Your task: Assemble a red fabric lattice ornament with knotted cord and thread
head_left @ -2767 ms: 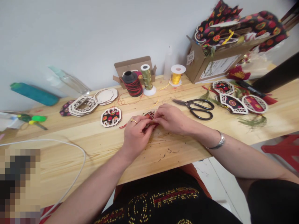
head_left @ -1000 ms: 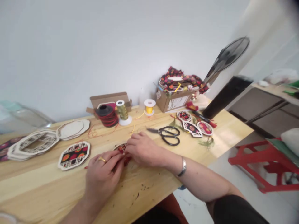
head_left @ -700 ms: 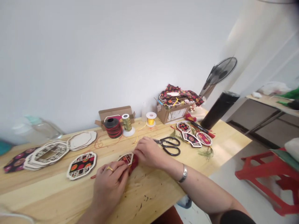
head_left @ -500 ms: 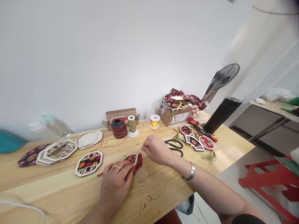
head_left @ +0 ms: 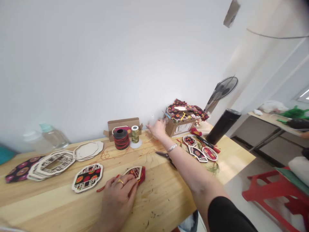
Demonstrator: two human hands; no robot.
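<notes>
My left hand [head_left: 120, 193], with a ring on one finger, presses its fingers around a fan-shaped lattice ornament [head_left: 134, 172] backed with dark red cloth, at the table's front. A red cord [head_left: 101, 189] sticks out to the left of that hand. My right hand [head_left: 157, 128] reaches to the back of the table, thumb and fingers apart, beside the cardboard box of cloth [head_left: 172, 129]. A pale, see-through bottle [head_left: 152, 119] shows just behind it. The yellow thread spool is hidden there. Scissors [head_left: 162, 154] lie partly under my right forearm.
A red-and-black cord spool [head_left: 121, 140] and a gold thread spool [head_left: 135, 134] stand at the back. Lattice frames [head_left: 59, 162] and a cloth-backed ornament [head_left: 87, 177] lie left. Finished-looking ornaments [head_left: 197, 153] and a black cylinder [head_left: 223, 127] are right.
My right hand has moved away from the ornament, back toward the wall, and now covers the yellow spool's place. My left hand stays on the ornament. The view has shifted slightly.
</notes>
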